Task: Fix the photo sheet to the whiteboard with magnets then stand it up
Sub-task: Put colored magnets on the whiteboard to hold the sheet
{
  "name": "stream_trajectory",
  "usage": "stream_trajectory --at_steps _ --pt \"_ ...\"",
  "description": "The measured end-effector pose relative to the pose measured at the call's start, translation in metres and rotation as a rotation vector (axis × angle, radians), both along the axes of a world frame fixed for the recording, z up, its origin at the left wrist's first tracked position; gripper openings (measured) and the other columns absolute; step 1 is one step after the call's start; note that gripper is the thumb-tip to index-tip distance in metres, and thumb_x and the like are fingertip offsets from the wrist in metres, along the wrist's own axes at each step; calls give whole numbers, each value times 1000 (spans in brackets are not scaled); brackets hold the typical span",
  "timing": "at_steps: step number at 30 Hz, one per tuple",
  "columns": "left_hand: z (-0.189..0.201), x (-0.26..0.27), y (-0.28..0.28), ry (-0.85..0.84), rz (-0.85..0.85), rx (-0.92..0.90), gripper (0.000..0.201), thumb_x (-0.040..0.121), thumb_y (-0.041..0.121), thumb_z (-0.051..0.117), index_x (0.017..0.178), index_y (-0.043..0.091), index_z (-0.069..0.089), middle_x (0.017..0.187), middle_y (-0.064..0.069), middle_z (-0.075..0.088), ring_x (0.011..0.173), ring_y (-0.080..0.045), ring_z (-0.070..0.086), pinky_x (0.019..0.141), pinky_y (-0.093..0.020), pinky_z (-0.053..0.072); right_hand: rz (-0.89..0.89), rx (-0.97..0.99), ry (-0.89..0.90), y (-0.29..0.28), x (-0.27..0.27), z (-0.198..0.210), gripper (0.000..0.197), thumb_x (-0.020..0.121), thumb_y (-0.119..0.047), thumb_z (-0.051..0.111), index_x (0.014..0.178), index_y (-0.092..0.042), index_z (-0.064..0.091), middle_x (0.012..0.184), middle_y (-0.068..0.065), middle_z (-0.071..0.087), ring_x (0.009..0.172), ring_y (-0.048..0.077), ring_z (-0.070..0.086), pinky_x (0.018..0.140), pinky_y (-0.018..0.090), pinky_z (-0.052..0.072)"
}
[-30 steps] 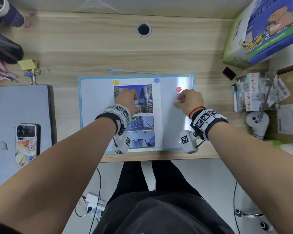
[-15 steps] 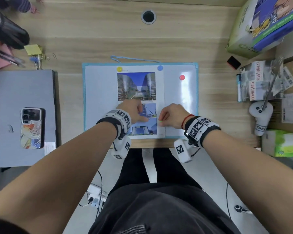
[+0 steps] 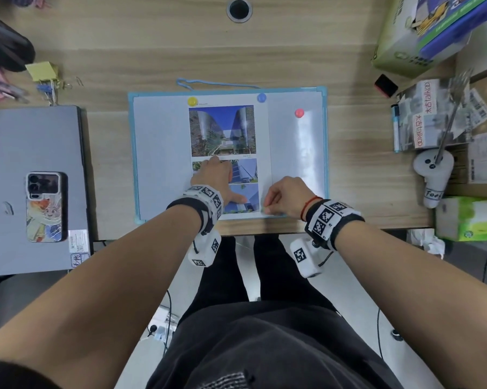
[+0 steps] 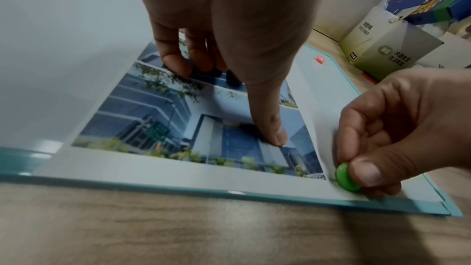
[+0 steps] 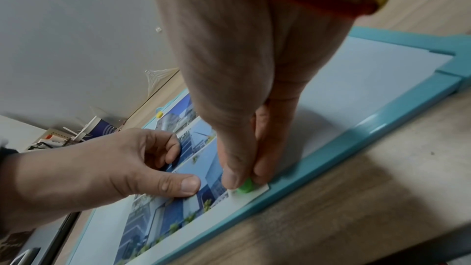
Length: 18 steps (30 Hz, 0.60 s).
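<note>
The teal-framed whiteboard (image 3: 158,153) lies flat on the desk, close to its near edge. On it lies the photo sheet (image 3: 222,130), with a yellow magnet (image 3: 192,101) and a blue magnet (image 3: 261,97) on its far corners. A pink magnet (image 3: 299,113) sits on bare board to the right. My left hand (image 3: 225,181) presses the sheet's lower half with thumb (image 4: 275,136) and fingertips. My right hand (image 3: 267,209) pinches a green magnet (image 4: 346,176) and holds it on the sheet's near right corner (image 5: 254,190).
A closed grey laptop (image 3: 26,153) with a phone (image 3: 44,206) on it lies to the left. Boxes (image 3: 421,32), papers, a marker (image 3: 395,127), a black eraser (image 3: 386,85) and a green tissue box (image 3: 472,219) crowd the right. A blue cord (image 3: 217,83) lies behind the board.
My right hand came down from beside the pink magnet to the sheet's near right corner, now with a green magnet in its pinch. My left hand slid down the sheet toward me.
</note>
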<state>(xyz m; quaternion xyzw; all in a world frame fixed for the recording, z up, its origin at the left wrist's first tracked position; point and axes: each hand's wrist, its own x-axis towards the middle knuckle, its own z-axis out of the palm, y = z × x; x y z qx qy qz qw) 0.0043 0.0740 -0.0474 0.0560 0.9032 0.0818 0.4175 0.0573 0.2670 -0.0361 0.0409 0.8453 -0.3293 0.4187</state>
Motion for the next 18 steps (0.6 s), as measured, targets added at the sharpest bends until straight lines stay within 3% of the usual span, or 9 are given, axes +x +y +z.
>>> stream_trajectory --at_steps 4,8,13,15,18 --pt "1 0 0 3 13 10 63 54 64 82 90 21 53 100 0 43 95 -22 47 85 -44 52 49 15 21 1 -1 0 14 68 -16 84 78 -12 75 70 -6 69 62 4 61 61 5 44" --pt "-1 0 -1 5 21 24 62 55 62 83 91 20 53 100 1 42 91 -19 43 82 -40 51 87 77 50 3 -4 -1 20 67 -25 86 74 -11 73 67 -7 65 66 10 60 66 18 47" --pt "-1 -13 -7 -51 90 104 48 65 54 82 77 22 47 83 -1 54 66 -17 48 59 -30 43 -13 92 105 18 -30 4 29 70 -40 82 71 -13 71 59 -10 62 60 8 58 66 22 49" --pt "0 -23 -12 -45 141 112 47 67 52 81 75 23 45 75 1 53 59 -15 46 53 -27 38 -64 171 235 28 -52 2 24 77 -37 76 78 -14 71 72 -3 67 71 16 61 70 22 45" --pt "4 -35 -15 -30 178 61 47 66 51 82 78 20 48 75 0 55 61 -17 49 53 -27 39 -124 295 415 42 -86 -5 24 83 -24 66 104 -12 66 110 12 64 95 30 63 84 32 49"
